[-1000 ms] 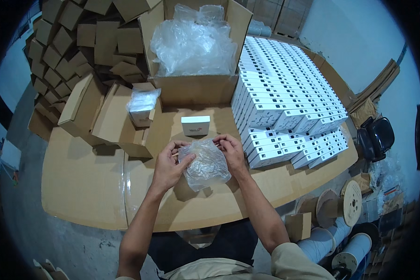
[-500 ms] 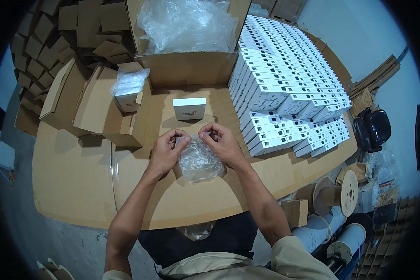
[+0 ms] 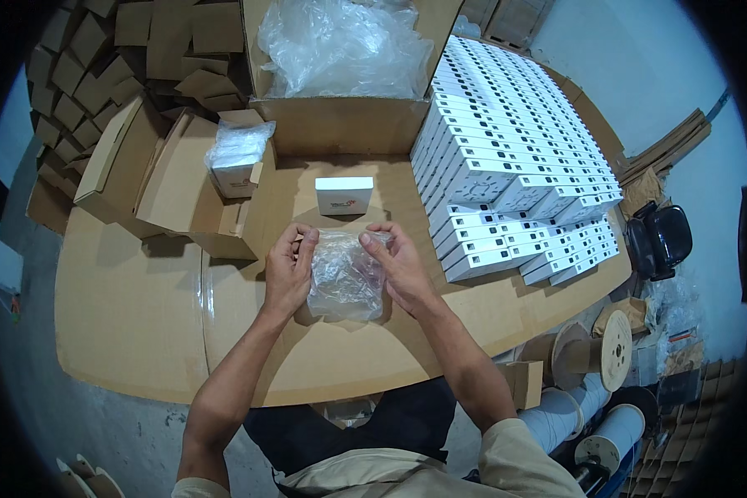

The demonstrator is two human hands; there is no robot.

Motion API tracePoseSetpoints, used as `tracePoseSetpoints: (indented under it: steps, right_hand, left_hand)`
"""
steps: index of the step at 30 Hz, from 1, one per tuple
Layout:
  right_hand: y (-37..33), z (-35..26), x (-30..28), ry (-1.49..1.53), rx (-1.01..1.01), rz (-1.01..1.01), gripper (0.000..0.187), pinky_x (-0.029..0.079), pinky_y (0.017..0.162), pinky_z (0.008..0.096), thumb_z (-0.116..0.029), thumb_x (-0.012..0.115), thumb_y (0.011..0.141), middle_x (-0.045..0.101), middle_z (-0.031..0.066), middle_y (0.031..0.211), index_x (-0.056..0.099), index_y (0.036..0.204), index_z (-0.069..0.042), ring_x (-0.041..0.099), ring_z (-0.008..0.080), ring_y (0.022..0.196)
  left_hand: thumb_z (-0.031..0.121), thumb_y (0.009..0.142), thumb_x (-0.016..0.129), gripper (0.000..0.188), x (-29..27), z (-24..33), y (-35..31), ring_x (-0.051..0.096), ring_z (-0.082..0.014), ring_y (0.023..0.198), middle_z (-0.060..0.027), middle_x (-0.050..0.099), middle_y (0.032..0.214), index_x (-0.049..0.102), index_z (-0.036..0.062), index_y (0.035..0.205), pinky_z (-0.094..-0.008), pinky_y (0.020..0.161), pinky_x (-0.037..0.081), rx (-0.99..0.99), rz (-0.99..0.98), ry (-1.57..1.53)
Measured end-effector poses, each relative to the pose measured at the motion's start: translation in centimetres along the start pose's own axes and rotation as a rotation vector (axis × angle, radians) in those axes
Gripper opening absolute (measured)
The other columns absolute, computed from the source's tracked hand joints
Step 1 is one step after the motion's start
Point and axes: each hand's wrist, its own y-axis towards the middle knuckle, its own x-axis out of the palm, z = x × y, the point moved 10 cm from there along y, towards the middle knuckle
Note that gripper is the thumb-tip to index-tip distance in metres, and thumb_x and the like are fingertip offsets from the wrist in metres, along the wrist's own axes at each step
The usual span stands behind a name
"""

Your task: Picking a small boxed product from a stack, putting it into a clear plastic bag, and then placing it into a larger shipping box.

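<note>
A clear plastic bag is stretched between my two hands above the cardboard-covered table. My left hand grips its upper left edge between thumb and fingers. At the upper right edge, my right hand pinches the film the same way. The bag looks flat and crinkled, with nothing visible inside it. Just beyond the bag a small white box stands upright on the table.
An open carton at the left holds several plastic-wrapped white boxes. Behind, a large carton is heaped with clear bags. Rows of stacked white boxes fill the right side. Wire spools stand below the table's right edge.
My hands have moved apart, spreading the bunched plastic bag into a wider, flatter shape. The white box stays standing; the whole view has shifted slightly.
</note>
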Motion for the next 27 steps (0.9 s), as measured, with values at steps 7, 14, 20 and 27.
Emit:
tracePoseSetpoints:
  steps: [7, 14, 20, 27]
  right_hand:
    - [0.5, 0.8, 0.5, -0.405, -0.231, -0.036, 0.02, 0.047, 0.065, 0.0286, -0.018, 0.058, 0.104, 0.066, 0.0028, 0.082, 0.064, 0.098, -0.001, 0.059, 0.0078, 0.076]
    - [-0.8, -2.6, 1.0, -0.654, -0.446, 0.096, 0.019, 0.047, 0.057, 0.0372, -0.016, 0.055, 0.103, 0.061, 0.0125, 0.066, 0.059, 0.095, 0.0, 0.061, 0.0182, 0.059]
    - [-1.1, -2.4, 1.3, -0.631, -0.432, 0.043, 0.016, 0.042, 0.051, 0.0289, -0.015, 0.062, 0.102, 0.058, 0.0013, 0.061, 0.059, 0.105, 0.0, 0.051, 0.0075, 0.056]
    - [-1.7, -5.6, -0.3, -0.694, -0.575, 0.076, 0.029, 0.05, 0.063, 0.031, -0.001, 0.065, 0.091, 0.062, 0.0104, 0.078, 0.055, 0.118, -0.001, 0.061, 0.0178, 0.067]
  left_hand:
    - [0.024, 0.104, 0.061, 0.024, 0.6, -1.6, 0.1, 0.054, -0.004, 0.07, 0.0008, 0.064, 0.082, 0.062, 0.0007, 0.106, -0.0224, 0.062, 0.044, -0.135, -0.001, -0.159]
    - [0.021, 0.103, 0.06, 0.022, 0.7, -3.2, -0.3, 0.058, -0.006, 0.074, -0.0011, 0.068, 0.087, 0.064, -0.0003, 0.106, -0.0267, 0.068, 0.049, -0.167, -0.111, -0.138]
    - [0.018, 0.105, 0.053, 0.021, -0.4, 0.4, -0.5, 0.06, -0.0156, 0.069, -0.0052, 0.066, 0.08, 0.061, -0.0014, 0.107, -0.034, 0.067, 0.049, 0.051, 0.114, 0.207]
    - [0.019, 0.106, 0.053, 0.02, -0.3, -0.9, -0.7, 0.056, -0.0105, 0.053, -0.003, 0.063, 0.068, 0.06, 0.0005, 0.11, -0.0295, 0.049, 0.042, -0.141, -0.028, 0.107]
